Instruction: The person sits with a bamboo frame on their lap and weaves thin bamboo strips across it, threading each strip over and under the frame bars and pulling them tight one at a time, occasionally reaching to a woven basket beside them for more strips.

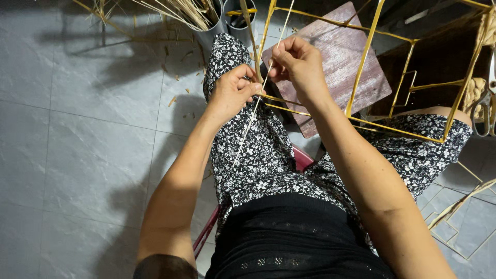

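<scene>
A gold wire frame of square cells rests across my knees, which are covered by black-and-white floral cloth. My left hand grips the frame's near left corner bar. My right hand pinches a thin pale reed strand just above that corner. The strand runs from above my right hand down past my left hand and over my left thigh. Both hands are close together at the same corner.
A worn reddish wooden board lies under the frame. Metal cans with pale reed stalks stand at the top. Scissors hang at the right edge. Another wire frame lies on the grey tiled floor at lower right. A red stool edge shows.
</scene>
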